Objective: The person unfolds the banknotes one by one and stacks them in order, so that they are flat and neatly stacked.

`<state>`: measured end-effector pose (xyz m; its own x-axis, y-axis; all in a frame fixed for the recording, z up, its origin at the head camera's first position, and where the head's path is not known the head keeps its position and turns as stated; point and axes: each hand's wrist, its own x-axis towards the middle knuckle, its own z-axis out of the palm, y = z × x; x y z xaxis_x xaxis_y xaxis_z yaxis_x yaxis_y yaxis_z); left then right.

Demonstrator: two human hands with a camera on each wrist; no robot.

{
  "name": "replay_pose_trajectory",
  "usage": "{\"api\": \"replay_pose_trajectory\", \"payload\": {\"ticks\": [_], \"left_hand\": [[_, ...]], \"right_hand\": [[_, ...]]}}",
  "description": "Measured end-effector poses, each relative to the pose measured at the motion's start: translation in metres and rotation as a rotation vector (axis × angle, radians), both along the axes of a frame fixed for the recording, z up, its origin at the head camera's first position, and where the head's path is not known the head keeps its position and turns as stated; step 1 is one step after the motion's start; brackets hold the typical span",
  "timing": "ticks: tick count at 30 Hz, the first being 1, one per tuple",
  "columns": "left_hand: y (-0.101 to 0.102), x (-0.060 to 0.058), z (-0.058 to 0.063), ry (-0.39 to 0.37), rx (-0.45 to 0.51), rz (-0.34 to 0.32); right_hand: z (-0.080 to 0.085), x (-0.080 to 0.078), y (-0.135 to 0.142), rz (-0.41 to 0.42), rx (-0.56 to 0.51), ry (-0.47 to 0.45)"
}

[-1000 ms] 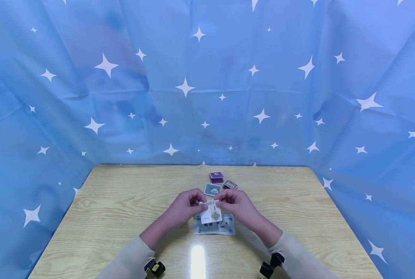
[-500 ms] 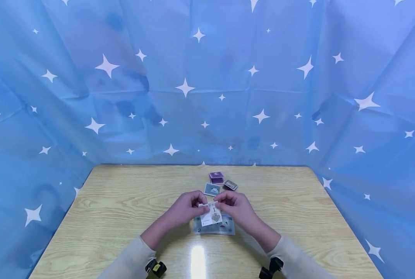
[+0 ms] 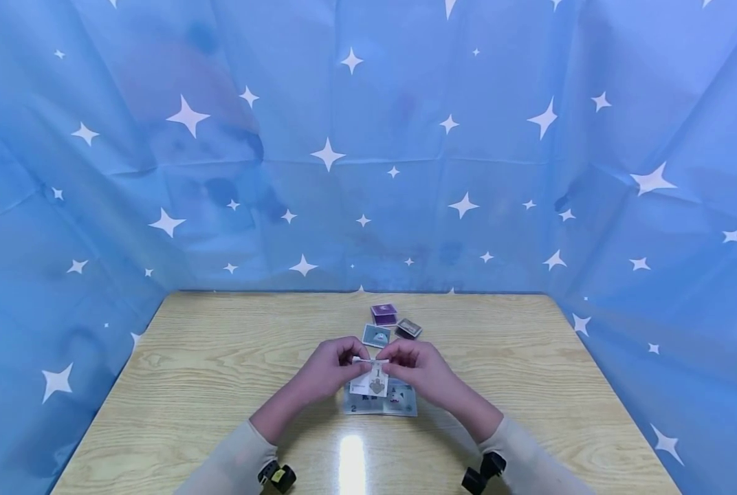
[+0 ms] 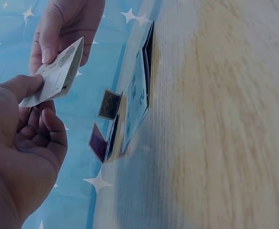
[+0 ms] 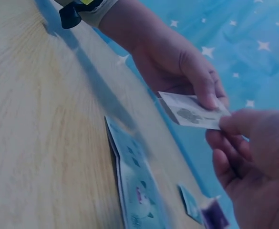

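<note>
A small pale folded paper note [image 3: 377, 385], printed with a 1 and a grey emblem, is held up between both hands. My left hand [image 3: 331, 368] pinches its left part with thumb and fingers, and my right hand [image 3: 423, 366] pinches its upper right part. In the left wrist view the fold of the note [image 4: 63, 76] shows as two layers, slightly apart. Beneath it on the table lies a larger blue-grey paper note [image 3: 402, 404], marked with a 2 and a small cartoon face. It looks folded or layered in the right wrist view, its edges slightly raised.
Beyond the hands sit three small folded pieces: a teal one [image 3: 377, 335], a purple one [image 3: 383, 314] and a grey-brown one [image 3: 409, 328]. They rest on a wooden table [image 3: 232, 344]. A blue star-printed curtain [image 3: 393, 227] hangs behind the table's far edge.
Between the hands, the pale note first swung slightly askew, then came back straighter and a little further left. The hands have drawn slightly closer together. The other pieces have not moved.
</note>
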<state>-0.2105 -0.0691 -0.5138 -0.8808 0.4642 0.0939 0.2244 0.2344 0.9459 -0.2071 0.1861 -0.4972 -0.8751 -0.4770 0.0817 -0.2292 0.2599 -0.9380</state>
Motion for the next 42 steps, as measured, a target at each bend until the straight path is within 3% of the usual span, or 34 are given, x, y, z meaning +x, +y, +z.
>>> {"api": "replay_pose_trajectory", "payload": {"ticks": [6,15,18,24,30,42], "left_hand": [[0.001,0.000,-0.001,0.026,0.014,0.000],[0.005,-0.002,-0.003,0.178,-0.031,0.070],[0.005,-0.001,-0.003,0.141,-0.015,0.094],[0.003,0.000,-0.003,0.040,0.052,0.075],[0.003,0.001,-0.001,0.035,0.059,0.074],[0.003,0.002,-0.002,0.035,0.077,0.086]], "right_hand": [[0.004,-0.003,0.004,0.070,0.048,0.014],[0.003,-0.007,0.007,0.064,0.104,0.047],[0.004,-0.008,0.006,0.050,0.102,0.047],[0.006,-0.009,0.006,0.026,0.104,0.045],[0.006,-0.009,0.007,0.010,0.117,0.055],[0.004,-0.011,0.005,-0.043,0.162,0.249]]}}
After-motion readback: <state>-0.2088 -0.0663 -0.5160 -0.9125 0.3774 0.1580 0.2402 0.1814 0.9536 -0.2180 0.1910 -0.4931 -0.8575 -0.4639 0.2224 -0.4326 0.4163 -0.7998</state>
